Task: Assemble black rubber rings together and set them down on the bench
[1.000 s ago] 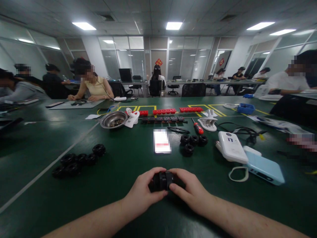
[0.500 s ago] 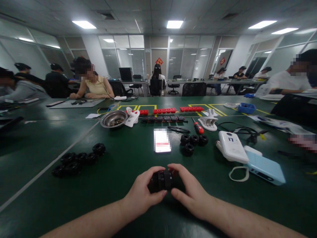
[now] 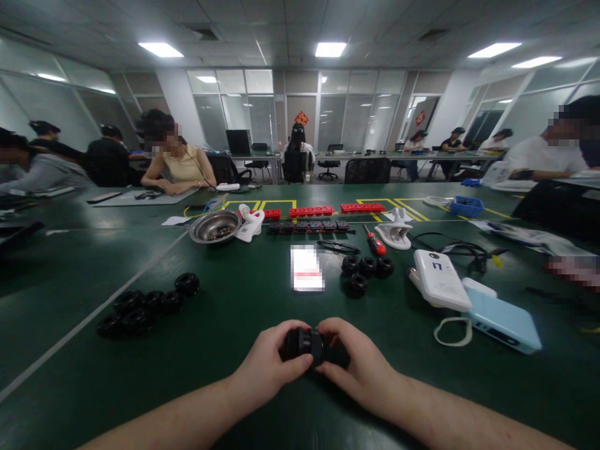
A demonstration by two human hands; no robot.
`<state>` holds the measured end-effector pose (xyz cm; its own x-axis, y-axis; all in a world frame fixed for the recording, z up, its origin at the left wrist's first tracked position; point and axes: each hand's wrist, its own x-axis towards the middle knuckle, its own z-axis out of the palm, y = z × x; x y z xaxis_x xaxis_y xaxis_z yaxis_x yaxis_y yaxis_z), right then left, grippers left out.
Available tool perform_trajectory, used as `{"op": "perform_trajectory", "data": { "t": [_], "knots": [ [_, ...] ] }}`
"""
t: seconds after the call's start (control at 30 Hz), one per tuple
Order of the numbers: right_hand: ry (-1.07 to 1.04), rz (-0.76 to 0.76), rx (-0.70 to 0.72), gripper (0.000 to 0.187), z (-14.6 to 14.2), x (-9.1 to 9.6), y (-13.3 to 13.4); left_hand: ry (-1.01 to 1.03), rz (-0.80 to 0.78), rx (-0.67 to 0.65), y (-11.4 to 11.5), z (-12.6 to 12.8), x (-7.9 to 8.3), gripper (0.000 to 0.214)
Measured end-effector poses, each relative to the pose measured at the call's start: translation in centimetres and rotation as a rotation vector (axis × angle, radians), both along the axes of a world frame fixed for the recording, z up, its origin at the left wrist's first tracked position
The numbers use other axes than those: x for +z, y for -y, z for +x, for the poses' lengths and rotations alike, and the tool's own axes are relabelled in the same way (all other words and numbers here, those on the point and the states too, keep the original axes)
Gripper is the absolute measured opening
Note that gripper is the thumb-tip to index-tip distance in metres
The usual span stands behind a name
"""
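Between my two hands, low over the green table, is a black threaded plastic fitting [image 3: 305, 342], like a cable gland, lying sideways with a ribbed nut at its right end. My left hand [image 3: 269, 359] is closed around the fitting's left part, its thumb along the lower side. From the right, my right hand [image 3: 359, 359] curls its thumb and fingertips about the nut end. Left of my hands lies a group of black ring-shaped fittings [image 3: 137, 319]. A smaller group of similar black rings [image 3: 359, 281] lies ahead on the right.
A lit phone [image 3: 307, 269] lies ahead. Behind it are black strips [image 3: 309, 227], red strips [image 3: 312, 211], a metal bowl [image 3: 215, 228] with small parts, and a screwdriver [image 3: 376, 244]. On the right are a white device [image 3: 440, 281] and a blue box [image 3: 506, 319]. Other people sit around.
My right fingers have closed in on the fitting's nut end, where they stood more apart before. Both hands and the fitting sit slightly lower in view.
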<state>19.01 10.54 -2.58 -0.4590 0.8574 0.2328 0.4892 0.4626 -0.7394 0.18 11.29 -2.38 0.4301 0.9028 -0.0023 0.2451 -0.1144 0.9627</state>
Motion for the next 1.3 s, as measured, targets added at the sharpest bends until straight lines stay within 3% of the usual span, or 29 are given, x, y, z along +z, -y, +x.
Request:
{"op": "perform_trajectory", "data": {
  "t": [0.17,0.33,0.47,0.6,0.73,0.83,0.93,1.07,1.17,1.3],
  "knots": [
    [-0.056,-0.025,0.02,0.055,0.2,0.0,0.1,-0.018,0.087,0.028,0.4,0.2,0.4,0.035],
    [-0.033,-0.118,0.02,0.022,0.1,0.2,-0.6,-0.084,0.126,0.074,0.5,0.2,0.3,0.04],
    [-0.018,-0.1,-0.014,0.02,0.1,0.2,-0.9,0.004,0.019,0.012,0.0,0.0,-0.2,0.046],
    [0.007,0.054,0.0,0.036,0.3,0.2,-0.5,0.119,-0.051,-0.029,-0.5,-0.2,-0.7,0.039],
    [0.005,0.092,0.017,0.041,0.4,-0.1,-0.1,0.066,-0.044,0.01,-0.2,0.0,-0.3,0.035],
    [-0.113,0.069,-0.011,0.052,0.5,-0.3,-0.2,-0.01,-0.003,0.023,0.2,0.2,0.2,0.038],
    [-0.197,0.023,-0.027,0.037,0.5,-0.5,-0.5,-0.069,0.046,0.05,0.4,0.3,0.3,0.042],
    [-0.11,-0.065,-0.007,0.021,0.4,-0.3,-0.8,-0.059,0.034,0.052,0.2,0.3,-0.1,0.045],
    [-0.076,-0.081,-0.021,0.019,0.3,-0.2,-0.7,-0.021,-0.023,0.012,-0.1,0.2,-0.4,0.046],
    [-0.044,0.07,-0.005,0.031,0.4,-0.1,-0.3,0.096,-0.069,-0.024,-0.4,0.1,-0.6,0.04]
  ]
}}
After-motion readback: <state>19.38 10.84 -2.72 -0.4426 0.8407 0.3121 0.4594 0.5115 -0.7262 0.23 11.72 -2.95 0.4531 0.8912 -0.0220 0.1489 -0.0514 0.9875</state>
